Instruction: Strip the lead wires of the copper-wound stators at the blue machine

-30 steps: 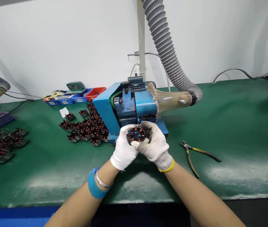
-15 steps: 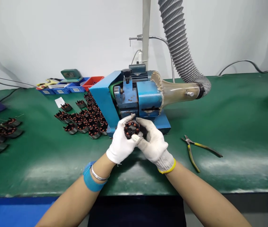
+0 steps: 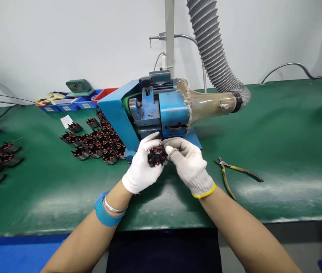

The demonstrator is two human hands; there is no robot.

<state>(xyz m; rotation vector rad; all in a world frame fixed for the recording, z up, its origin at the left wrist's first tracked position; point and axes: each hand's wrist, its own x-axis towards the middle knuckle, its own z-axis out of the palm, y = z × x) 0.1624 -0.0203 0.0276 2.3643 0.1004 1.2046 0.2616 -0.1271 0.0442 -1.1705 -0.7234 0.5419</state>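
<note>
My left hand (image 3: 143, 167), in a white glove, is closed around a motor stator (image 3: 157, 156), a black ring with copper windings. The stator is tilted, its wound face partly toward me, and thin wire ends show at its upper edge. At the stator's right edge my right hand (image 3: 186, 161), gloved too, has thumb and forefinger pinched together; whatever lies between them is too small to tell. Both hands are just in front of a blue belt-driven machine (image 3: 175, 110) with a slot in its rounded cover.
Many more stators (image 3: 95, 142) stand left of the machine, with another group (image 3: 0, 161) at the far left. Yellow-handled cutting pliers (image 3: 229, 168) lie open on the green mat (image 3: 286, 151). Small bins (image 3: 84, 104) line the back, and a grey hose (image 3: 212, 49) joins the machine's clear funnel.
The stator has been tipped in my left hand from face-up to more side-on. My right fingers have shifted from gripping its side to a pinch at its right edge. The view has moved slightly.
</note>
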